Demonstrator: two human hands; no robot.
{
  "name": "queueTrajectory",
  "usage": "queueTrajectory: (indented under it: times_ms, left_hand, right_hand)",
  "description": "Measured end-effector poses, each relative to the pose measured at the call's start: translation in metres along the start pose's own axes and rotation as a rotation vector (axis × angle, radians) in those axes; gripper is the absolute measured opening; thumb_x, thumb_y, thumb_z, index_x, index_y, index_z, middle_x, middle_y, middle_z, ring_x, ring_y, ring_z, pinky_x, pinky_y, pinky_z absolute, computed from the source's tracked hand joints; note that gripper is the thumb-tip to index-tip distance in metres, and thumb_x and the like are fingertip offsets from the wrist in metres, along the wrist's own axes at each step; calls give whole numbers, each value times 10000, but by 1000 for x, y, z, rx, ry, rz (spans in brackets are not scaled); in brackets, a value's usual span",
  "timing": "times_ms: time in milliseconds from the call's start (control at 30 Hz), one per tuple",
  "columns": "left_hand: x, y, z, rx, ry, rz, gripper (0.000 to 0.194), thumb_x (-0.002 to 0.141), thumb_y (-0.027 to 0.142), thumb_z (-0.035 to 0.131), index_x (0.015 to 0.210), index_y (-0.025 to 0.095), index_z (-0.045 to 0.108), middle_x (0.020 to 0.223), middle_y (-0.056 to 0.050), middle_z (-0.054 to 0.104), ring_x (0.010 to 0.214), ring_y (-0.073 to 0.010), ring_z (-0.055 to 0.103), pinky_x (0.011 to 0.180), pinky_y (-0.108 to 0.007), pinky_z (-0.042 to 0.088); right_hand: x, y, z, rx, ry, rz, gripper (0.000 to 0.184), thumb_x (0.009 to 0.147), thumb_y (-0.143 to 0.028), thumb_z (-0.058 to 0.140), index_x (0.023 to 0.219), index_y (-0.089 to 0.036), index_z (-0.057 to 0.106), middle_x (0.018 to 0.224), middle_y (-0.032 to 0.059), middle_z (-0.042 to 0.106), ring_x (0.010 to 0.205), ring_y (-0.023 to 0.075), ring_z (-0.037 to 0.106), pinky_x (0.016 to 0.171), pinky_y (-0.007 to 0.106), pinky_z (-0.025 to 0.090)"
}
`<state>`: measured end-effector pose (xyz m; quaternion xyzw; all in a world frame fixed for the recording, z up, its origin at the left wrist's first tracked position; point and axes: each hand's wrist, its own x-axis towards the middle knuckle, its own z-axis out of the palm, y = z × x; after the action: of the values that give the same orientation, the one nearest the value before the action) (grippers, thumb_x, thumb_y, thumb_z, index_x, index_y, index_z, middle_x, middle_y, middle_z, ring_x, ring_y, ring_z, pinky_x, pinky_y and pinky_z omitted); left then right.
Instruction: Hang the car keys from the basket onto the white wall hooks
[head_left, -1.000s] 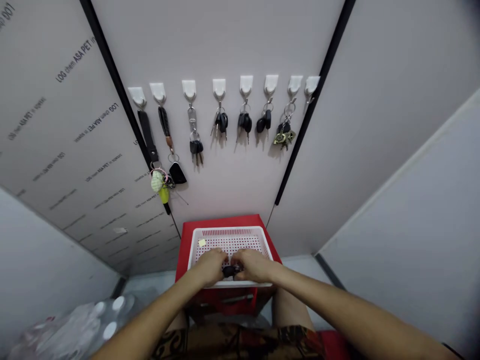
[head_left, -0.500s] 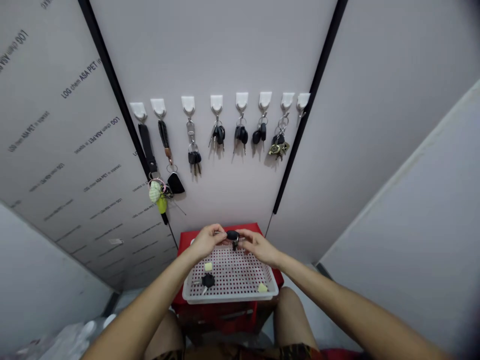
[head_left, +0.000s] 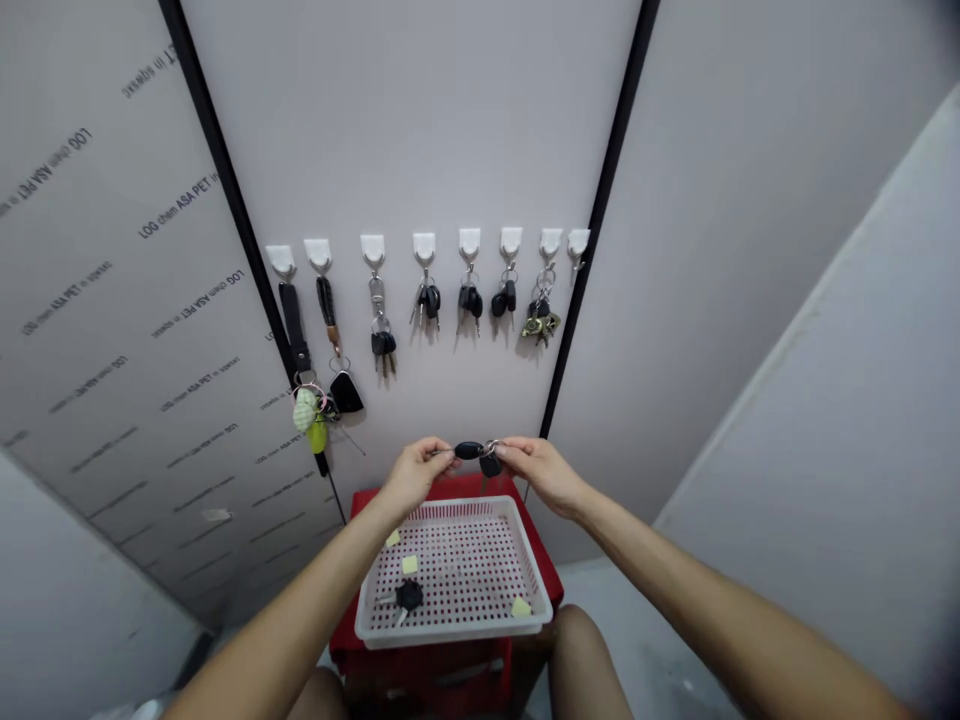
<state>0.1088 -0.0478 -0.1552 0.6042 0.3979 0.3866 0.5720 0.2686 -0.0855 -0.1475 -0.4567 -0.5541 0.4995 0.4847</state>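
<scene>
Above the back of the white basket point(head_left: 517, 545), a bunch of keys point(head_left: 469, 451) with black heads is stretched between my two hands. My left hand point(head_left: 421, 472) pinches the blade of one key. The metal ring of the bunch is between the fingers of my right hand point(head_left: 541, 470), and a second black-headed key hangs down from it. In the basket's front left lies another bunch of black-headed keys point(head_left: 409, 596). Small pale yellow squares, such as this yellow square point(head_left: 409, 565), also lie in the basket.
A row of white hooks point(head_left: 424, 247) is fixed to the wall ahead. Most carry keys, including a bunch with a brass-coloured charm point(head_left: 541, 325); the rightmost hook point(head_left: 577, 243) bears none. The basket stands on a red stool-like box point(head_left: 544, 570) before my knees.
The keys have been lifted out of the basket and raised towards the wall. My hands have moved apart, drawing the bunch out between them. The view has tilted up.
</scene>
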Motion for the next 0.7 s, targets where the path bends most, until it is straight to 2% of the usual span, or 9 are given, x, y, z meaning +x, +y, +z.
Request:
queueTrajectory:
  times_ms: [67, 200, 400, 500, 600, 700]
  left_hand:
    - [2, 9, 8, 70, 3, 86, 71, 601, 199, 455, 597, 132, 478, 575, 2, 549, 512, -67, 478, 543, -200, 374]
    - [6, 33, 23, 218, 43, 269, 98, 613, 206, 435, 601, 136, 503, 567, 0, 540, 520, -77, 472, 546, -204, 374]
    - [22, 88, 47, 251, 78, 469, 202, 650, 254, 389, 744, 148, 533, 581, -1, 546, 519, -74, 477, 543, -195, 387]
    - [29, 114, 60, 305, 61, 541, 204, 651, 251, 378, 744, 162, 536, 589, 2, 554, 521, -74, 487, 538, -193, 389]
    - [30, 124, 67, 376, 47, 562, 179, 643, 245, 380, 702, 172, 532, 607, 7, 564, 527, -76, 491, 526, -190, 385]
    - [28, 117, 66, 425, 36, 533, 174, 632, 230, 380, 703, 178, 530, 616, 8, 567, 530, -78, 490, 521, -192, 383]
  right_hand:
    - [-1, -10, -4, 16, 13, 3, 244, 617, -353, 478, 647, -125, 560, 493, -28, 455, 460, 48, 361, 471, 200, 278]
    - [-2, -36, -16, -135, 187, -77, 209, 588, -328, 514, 547, -124, 526, 454, -37, 419, 441, 42, 343, 443, 191, 265]
    - [5, -110, -54, -258, 319, -269, 215, 592, -335, 500, 611, -120, 510, 499, -31, 470, 420, 39, 392, 424, 181, 312]
    - [17, -143, -74, -291, 467, -369, 174, 596, -287, 498, 622, -117, 517, 488, -32, 473, 415, 33, 399, 405, 162, 309]
    - [36, -159, -91, -332, 617, -381, 147, 597, -246, 493, 622, -107, 535, 467, -29, 465, 383, 26, 378, 365, 153, 287]
    - [54, -161, -102, -426, 718, -307, 166, 608, -234, 475, 677, -107, 556, 407, -39, 427, 331, 35, 352, 335, 167, 279]
